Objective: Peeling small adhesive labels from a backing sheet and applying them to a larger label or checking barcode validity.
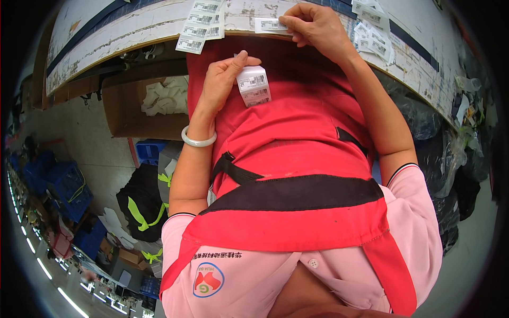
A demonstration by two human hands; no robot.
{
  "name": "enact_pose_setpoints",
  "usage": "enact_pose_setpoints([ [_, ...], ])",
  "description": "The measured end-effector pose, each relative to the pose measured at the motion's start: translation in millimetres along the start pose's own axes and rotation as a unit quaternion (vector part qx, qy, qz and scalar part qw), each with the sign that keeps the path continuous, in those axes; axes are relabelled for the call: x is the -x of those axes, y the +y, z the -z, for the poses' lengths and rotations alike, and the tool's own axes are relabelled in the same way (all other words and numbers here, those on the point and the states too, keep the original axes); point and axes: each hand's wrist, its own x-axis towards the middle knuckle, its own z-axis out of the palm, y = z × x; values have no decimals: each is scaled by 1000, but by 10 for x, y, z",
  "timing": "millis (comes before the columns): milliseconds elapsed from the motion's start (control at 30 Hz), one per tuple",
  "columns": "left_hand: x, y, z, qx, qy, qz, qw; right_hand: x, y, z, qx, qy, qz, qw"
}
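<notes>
My left hand [221, 80] is closed around a folded strip of white barcode labels [254, 87], held above the red apron [297, 122] over my lap. The strip's lower end hangs down in front of the apron. At the table's front edge, my right hand [316, 31] pinches the right end of a single white barcode label [269, 25] between thumb and forefinger. That label lies over the worn white tabletop [244, 10]. Left of it, overlapping label strips [200, 24] hang slightly past the edge. A pile of more labels [375, 40] sits beyond my right wrist.
Under the table at left stands an open cardboard box [122, 114] with pale cloth [165, 96] inside. Blue crates [69, 191] and a black bag [142, 196] with yellow-green straps are on the floor at left. Clear plastic bags [437, 153] bunch up below the table at right.
</notes>
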Motion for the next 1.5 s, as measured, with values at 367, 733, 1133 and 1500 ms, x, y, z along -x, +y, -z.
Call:
enact_pose_setpoints([
  [367, 9, -1, 7, -2, 10, 4, 1000, 42, -30, -98, 71, 38, 38, 996],
  [733, 166, 67, -7, 133, -11, 14, 991, 476, 136, 480, -22, 78, 67, 994],
  [1133, 140, 140, -111, 35, -3, -14, 999, 727, 744, 1286, 389, 359, 68, 846],
  [1500, 245, 277, -276, 38, -30, -67, 997, 755, 173, -219, -144, -123, -50, 981],
])
